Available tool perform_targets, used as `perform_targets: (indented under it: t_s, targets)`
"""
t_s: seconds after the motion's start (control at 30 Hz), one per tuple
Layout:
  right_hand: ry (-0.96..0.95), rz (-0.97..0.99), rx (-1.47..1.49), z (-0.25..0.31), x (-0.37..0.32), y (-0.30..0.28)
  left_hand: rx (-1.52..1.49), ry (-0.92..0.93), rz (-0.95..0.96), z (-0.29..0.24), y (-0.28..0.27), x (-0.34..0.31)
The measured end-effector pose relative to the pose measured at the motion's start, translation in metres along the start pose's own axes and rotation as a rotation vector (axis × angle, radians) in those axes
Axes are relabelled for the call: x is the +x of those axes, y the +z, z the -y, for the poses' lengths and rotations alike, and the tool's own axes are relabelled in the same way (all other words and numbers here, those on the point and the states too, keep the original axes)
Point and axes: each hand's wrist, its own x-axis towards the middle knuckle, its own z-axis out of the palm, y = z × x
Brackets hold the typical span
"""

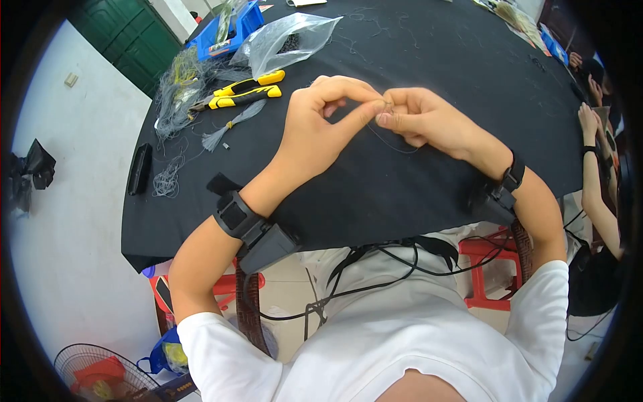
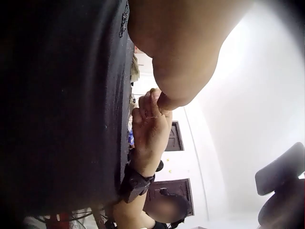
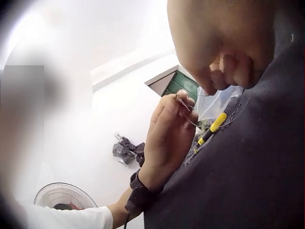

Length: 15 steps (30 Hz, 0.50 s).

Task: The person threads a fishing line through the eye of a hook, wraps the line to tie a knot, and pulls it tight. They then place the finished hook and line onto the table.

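A thin line (image 3: pixel 190 121) runs from the left hand's fingertips and curves over the dark cloth in the right wrist view. The left hand (image 1: pixel 320 120) pinches it between thumb and index finger. Close against those fingertips in the head view, the right hand (image 1: pixel 435 122) also pinches the fine strand, its other fingers curled. A loop of the strand (image 1: pixel 395 146) hangs below the right hand. Large in the left wrist view is part of the left hand (image 2: pixel 183 71), with the right hand (image 2: pixel 152 129) beyond it. What exactly lies between the fingertips is too small to tell.
Yellow-black pliers (image 1: pixel 246 98), tangled line (image 1: pixel 175 120), a tied bundle (image 1: pixel 231 126) and a black case (image 1: pixel 139 169) lie at the left of the black-covered table (image 1: pixel 402 201). Behind them are a blue bin (image 1: pixel 249 21) and a clear bag (image 1: pixel 288 40). Other people (image 1: pixel 591 127) are at the right.
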Motion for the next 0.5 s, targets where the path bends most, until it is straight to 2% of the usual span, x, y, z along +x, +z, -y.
perform_targets:
  t_s: [0.17, 0.23, 0.4, 0.5]
  targets:
    - [-0.037, -0.068, -0.051, 0.006, -0.011, 0.020, -0.087, -0.155, -0.126, 0.005, 0.001, 0.001]
    - [-0.176, -0.115, -0.173, 0.008, -0.016, 0.027, -0.094, -0.177, -0.131, 0.007, 0.000, 0.001]
    - [-0.489, -0.282, -0.421, 0.017, -0.023, 0.029, -0.026, -0.136, -0.005, 0.009, 0.005, -0.001]
    - [-0.542, -0.417, -0.598, 0.022, -0.019, 0.016, 0.022, -0.066, 0.126, -0.003, 0.005, -0.001]
